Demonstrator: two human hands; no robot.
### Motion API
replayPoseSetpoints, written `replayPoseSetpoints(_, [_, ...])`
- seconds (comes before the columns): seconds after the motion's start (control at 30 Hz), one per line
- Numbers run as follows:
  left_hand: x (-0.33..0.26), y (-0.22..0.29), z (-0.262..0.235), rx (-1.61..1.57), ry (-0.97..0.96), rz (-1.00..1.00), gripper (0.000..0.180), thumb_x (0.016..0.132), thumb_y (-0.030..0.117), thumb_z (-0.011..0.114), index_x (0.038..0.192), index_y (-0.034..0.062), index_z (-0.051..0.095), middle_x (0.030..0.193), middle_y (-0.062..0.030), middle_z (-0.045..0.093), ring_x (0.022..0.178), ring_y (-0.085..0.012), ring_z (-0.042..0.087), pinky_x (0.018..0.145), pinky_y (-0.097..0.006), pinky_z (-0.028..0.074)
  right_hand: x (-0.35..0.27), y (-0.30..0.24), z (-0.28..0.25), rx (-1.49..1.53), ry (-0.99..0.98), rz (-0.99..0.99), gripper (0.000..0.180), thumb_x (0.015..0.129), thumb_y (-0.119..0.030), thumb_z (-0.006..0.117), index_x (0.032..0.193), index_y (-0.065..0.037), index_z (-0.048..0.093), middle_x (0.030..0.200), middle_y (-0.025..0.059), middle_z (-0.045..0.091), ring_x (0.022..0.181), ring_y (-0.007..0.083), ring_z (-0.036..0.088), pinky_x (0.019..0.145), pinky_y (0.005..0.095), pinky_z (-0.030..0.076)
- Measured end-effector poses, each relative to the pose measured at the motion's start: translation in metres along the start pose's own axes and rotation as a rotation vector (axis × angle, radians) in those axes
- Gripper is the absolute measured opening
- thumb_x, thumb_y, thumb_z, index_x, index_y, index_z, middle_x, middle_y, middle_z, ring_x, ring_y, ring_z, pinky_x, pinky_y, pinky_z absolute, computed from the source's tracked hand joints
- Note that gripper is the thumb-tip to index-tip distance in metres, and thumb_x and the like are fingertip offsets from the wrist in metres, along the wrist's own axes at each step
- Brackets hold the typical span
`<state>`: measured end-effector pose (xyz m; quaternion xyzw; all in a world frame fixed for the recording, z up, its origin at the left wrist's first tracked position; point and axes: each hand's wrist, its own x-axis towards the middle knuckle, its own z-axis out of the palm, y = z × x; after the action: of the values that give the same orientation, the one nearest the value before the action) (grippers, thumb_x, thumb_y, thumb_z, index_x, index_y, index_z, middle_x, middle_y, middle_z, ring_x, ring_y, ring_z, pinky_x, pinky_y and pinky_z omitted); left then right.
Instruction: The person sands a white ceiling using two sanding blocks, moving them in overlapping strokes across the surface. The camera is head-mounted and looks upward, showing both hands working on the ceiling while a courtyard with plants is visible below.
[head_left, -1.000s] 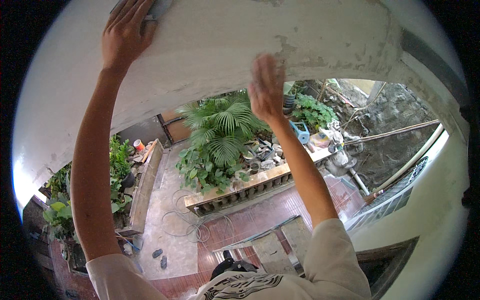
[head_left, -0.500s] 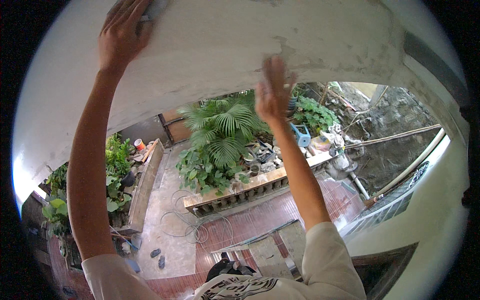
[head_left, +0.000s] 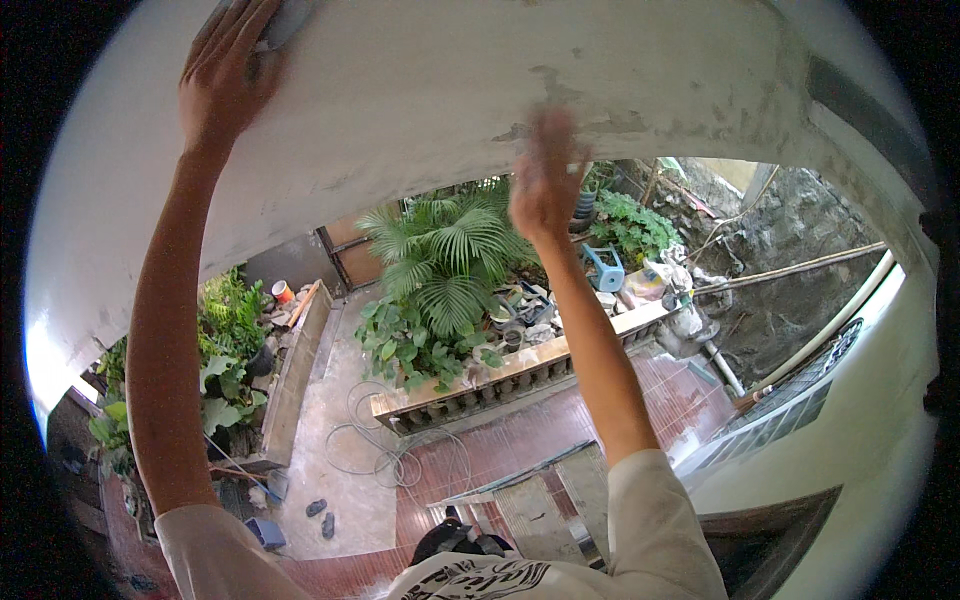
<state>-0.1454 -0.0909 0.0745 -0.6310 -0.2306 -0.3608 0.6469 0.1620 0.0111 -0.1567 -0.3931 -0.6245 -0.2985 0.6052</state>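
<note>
- The left hand (head_left: 228, 85) is up high on the white wall (head_left: 420, 90). It lies flat, with the fingers close together.
- Under those fingers there is a small grey thing (head_left: 290, 20) pressed on the wall. It is mostly hidden, so I cannot tell what it is.
- The right hand (head_left: 545, 175) is lower and more to the right. It is at the bottom edge of the white wall, where the paint is grey and patchy (head_left: 590, 120).
- The right hand is blurry. I cannot tell if its fingers are apart or together, or if it holds anything.
- Both arms reach up from the bottom of the picture. The sleeves are white.
- Far below there is a yard. A big green palm plant (head_left: 450, 250) grows in the middle.
- Just beside the palm, on the right, stands a small blue stool (head_left: 603, 268).
- A low railing with little posts (head_left: 500, 385) runs across the yard, by a floor of red tiles (head_left: 540, 440).
- A thin hose (head_left: 375, 445) lies in loops on the grey ground.
- A pair of dark shoes (head_left: 322, 515) lies on the ground near the left arm.
- More green plants (head_left: 225, 330) grow on the left side.
</note>
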Motion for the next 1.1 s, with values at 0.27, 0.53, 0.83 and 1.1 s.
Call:
replayPoseSetpoints(0.27, [-0.011,-0.012,0.009,0.105,-0.039,-0.078,0.059,0.084,0.018,0.071,0.139,0.0270,0.053,0.141,0.0025,0.055,0.131,-0.0192,0.051,0.111,-0.037,0.041,0.015,-0.005,-0.002,0.243,0.116,0.400,0.058,0.096,-0.019,0.045,0.150,-0.003,0.032,0.157,0.0208,0.028,0.147,0.0375,0.022,0.116,0.0605,0.010])
replayPoseSetpoints(0.53, [-0.018,-0.021,0.014,0.045,-0.014,-0.064,0.060,0.082,0.018,0.072,0.139,0.0258,0.054,0.142,0.0038,0.054,0.134,-0.0169,0.048,0.113,-0.038,0.039,0.012,0.017,-0.003,0.278,0.299,0.517,0.060,0.098,-0.021,0.045,0.151,-0.001,0.028,0.156,0.0242,0.026,0.147,0.0380,0.021,0.119,0.0548,0.009])
replayPoseSetpoints(0.83, [-0.018,-0.021,0.013,0.034,-0.012,-0.053,0.064,0.076,0.008,0.071,0.137,0.0231,0.056,0.142,0.0036,0.055,0.134,-0.0169,0.048,0.113,-0.037,0.039,0.024,0.059,-0.013,0.010,0.184,0.370,0.056,0.100,-0.024,0.040,0.150,-0.001,0.030,0.159,0.0208,0.022,0.148,0.0373,0.018,0.116,0.0584,0.011])
replayPoseSetpoints(1.1, [-0.020,-0.021,0.011,0.052,-0.013,-0.043,0.064,0.076,0.005,0.069,0.137,0.0213,0.056,0.143,0.0033,0.053,0.134,-0.0170,0.048,0.113,-0.037,0.039,0.034,0.084,-0.018,0.001,0.195,0.237,0.056,0.099,-0.021,0.042,0.150,-0.002,0.031,0.155,0.0234,0.029,0.146,0.0388,0.023,0.116,0.0589,0.013])
